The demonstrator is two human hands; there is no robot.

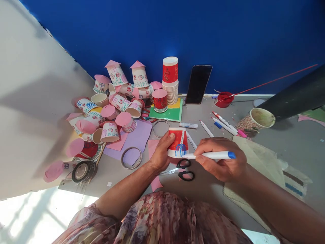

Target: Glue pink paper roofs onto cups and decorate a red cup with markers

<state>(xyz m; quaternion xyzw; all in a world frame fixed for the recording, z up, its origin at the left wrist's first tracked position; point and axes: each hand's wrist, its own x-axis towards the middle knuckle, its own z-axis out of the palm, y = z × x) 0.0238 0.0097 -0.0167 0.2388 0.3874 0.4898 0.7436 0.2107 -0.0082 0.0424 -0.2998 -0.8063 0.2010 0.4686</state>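
My left hand (162, 150) is closed around a red and white paper cup (175, 139), its thumb on the cup's side. The cup has blue lines drawn on it, arching down onto its white band. Between the fingers of my right hand (223, 159) is a white felt-tip pen (214, 155) with a blue end. The pen's tip meets the cup near the lower edge of the blue drawing. Just below the cup lie scissors with black handles (186, 175), blades pointing left.
Decorated paper cups with pink tops (110, 132) crowd the left side. A cup stack (170, 76), a phone (199, 84) and a red paint pot (223, 99) line the blue wall. Several markers (224, 122) lie on the right, near a patterned cup (256, 120) and a cloth (251, 176).
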